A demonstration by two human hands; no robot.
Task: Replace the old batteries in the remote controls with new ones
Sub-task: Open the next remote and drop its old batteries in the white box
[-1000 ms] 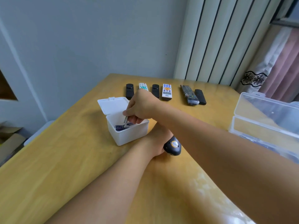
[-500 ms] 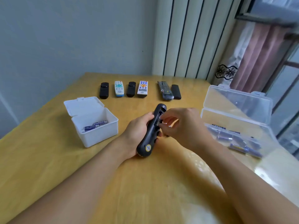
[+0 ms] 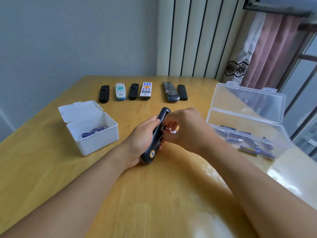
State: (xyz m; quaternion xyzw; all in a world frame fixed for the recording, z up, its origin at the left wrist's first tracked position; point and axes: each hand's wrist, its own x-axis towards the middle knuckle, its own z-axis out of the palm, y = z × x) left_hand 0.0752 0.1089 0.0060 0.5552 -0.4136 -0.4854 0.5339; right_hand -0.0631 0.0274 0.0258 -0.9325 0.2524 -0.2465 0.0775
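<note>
Above the worktop point(image 3: 154, 203), left hand point(image 3: 140, 141) wraps the black remote point(image 3: 155, 138) at mid-body; right hand point(image 3: 181, 127), fingers curled, works at its open battery bay, contents unseen. Right of the grip: clear box point(image 3: 247, 117) of batteries point(image 3: 248, 149). Remote likely light, rigid, smooth; best held by its sides.

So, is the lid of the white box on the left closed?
No, the white box stands open, its lid tipped back and batteries showing inside.

Left hand point(image 3: 139, 141) grips black remote point(image 3: 155, 137) over table point(image 3: 154, 194); right hand point(image 3: 184, 128) fingers curled at its open battery bay. White box point(image 3: 92, 133) left of remote, clear box point(image 3: 247, 127) right.
</note>
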